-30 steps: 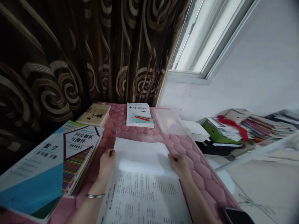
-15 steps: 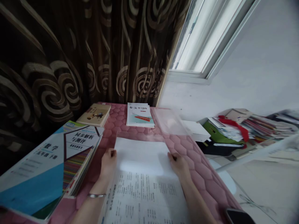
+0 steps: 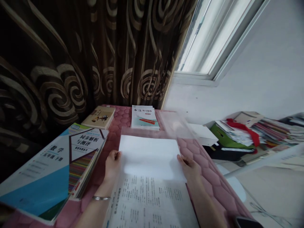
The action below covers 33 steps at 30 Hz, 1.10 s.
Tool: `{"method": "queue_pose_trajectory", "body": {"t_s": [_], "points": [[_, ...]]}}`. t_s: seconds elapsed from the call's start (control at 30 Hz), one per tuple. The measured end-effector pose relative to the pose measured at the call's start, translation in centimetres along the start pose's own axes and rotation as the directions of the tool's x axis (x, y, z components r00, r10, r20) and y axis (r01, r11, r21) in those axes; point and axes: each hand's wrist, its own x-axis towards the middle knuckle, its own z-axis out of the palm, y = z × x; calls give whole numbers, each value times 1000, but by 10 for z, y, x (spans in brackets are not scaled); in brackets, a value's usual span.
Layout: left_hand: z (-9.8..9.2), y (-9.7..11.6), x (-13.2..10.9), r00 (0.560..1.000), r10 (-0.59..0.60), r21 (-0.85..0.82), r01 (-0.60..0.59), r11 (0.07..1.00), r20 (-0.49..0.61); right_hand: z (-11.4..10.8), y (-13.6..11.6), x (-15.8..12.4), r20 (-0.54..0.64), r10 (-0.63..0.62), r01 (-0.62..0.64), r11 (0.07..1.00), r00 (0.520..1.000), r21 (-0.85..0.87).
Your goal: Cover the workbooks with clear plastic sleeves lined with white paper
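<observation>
A blank white sheet of paper (image 3: 149, 155) spans the gap between my hands. My left hand (image 3: 113, 163) pinches its left edge, with a silver bracelet (image 3: 101, 198) on that wrist. On the opposite edge, my right hand (image 3: 190, 167) is closed with thumb and fingers together. Below the blank part lies a page of printed text (image 3: 152, 199), running off the bottom of the view; whether the two are joined I cannot tell. Clear plastic film (image 3: 147, 132) sticks out past the sheet's far edge.
A thick stack of workbooks (image 3: 57, 164) lies at left, with a tan book (image 3: 99, 117) behind it. White booklets (image 3: 144, 117) and another clear film (image 3: 174, 123) lie at the back of the pink table cover (image 3: 199, 161). A dark phone-like object (image 3: 248, 222) sits at the right edge.
Both hands keep their grip on the sheet's edges. My right hand has shifted slightly right and the sheet looks a little wider and higher. The whole view has drifted slightly.
</observation>
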Motion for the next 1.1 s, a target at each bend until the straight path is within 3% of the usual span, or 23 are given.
{"method": "queue_pose_trajectory", "body": {"t_s": [0.3, 0.53, 0.63, 0.87, 1.1], "points": [[1, 2, -1, 1000, -16, 116, 15, 993, 13, 4, -7, -4, -86, -67, 52, 985, 994, -164], [3, -3, 1, 996, -58, 27, 56, 998, 73, -7, -5, 1, 46, 58, -44, 966, 997, -254], [4, -4, 3, 995, -68, 58, 64, 996, 79, -11, -1, 3, 44, 80, -65, 958, 996, -280], [3, 2, 0, 991, -94, 153, 79, 985, 94, -6, 0, 5, 70, -18, 46, 903, 997, -427], [4, 3, 0, 996, -73, 218, 62, 974, 41, 1, -3, 0, -19, -74, 58, 893, 997, -446]]}}
